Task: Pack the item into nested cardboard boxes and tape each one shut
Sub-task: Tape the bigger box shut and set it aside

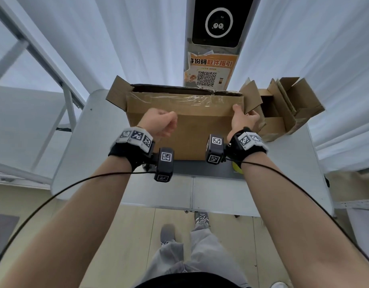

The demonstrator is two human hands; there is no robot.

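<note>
Hands: left hand (161, 123) fisted, apparently empty, above the large cardboard box (185, 125); right hand (243, 119) gripping the box's right side flap (251, 98). Box: on white surface (221, 192), clear tape across its top. Step, judged: closing flaps. Next: fold side flaps flat, then tape. Smaller open boxes (289, 107) just right.

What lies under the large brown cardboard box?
The large brown cardboard box rests on the white table; a dark grey mat and something yellow show at its near edge. The rest is covered.
</note>
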